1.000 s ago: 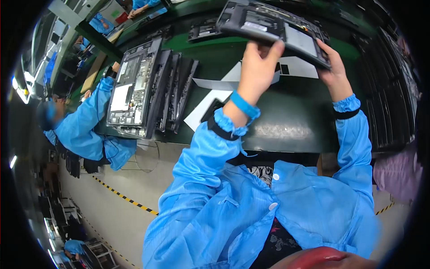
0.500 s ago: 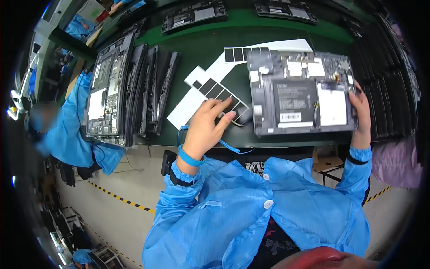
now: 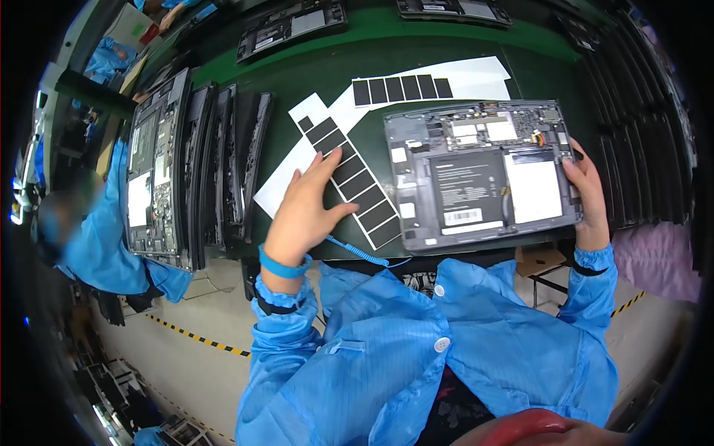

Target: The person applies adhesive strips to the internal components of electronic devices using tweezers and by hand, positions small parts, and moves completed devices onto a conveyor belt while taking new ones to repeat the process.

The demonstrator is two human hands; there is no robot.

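An opened laptop base [image 3: 468,186] lies at the front right of the green table, its battery and boards facing up. My right hand [image 3: 587,186] grips its right edge, thumb on top. My left hand [image 3: 309,201] is spread over a white sheet of black rectangular stickers [image 3: 353,182], fingertips at the stickers and nothing held. Beyond it, a second strip of black stickers [image 3: 401,88] lies on white backing paper [image 3: 480,78]. A blue coiled cord [image 3: 357,250] runs from near my left wristband along the table's front edge.
Several opened laptop bases stand upright at the left [image 3: 160,171], and more dark ones are stacked at the right [image 3: 639,163]. Two bases [image 3: 294,30] [image 3: 455,10] lie at the back. A co-worker in blue [image 3: 104,238] is at the far left.
The laptop base has come down from the raised position onto the table. My left hand has let go of it and moved left to the sticker sheet, which now lies flatter.
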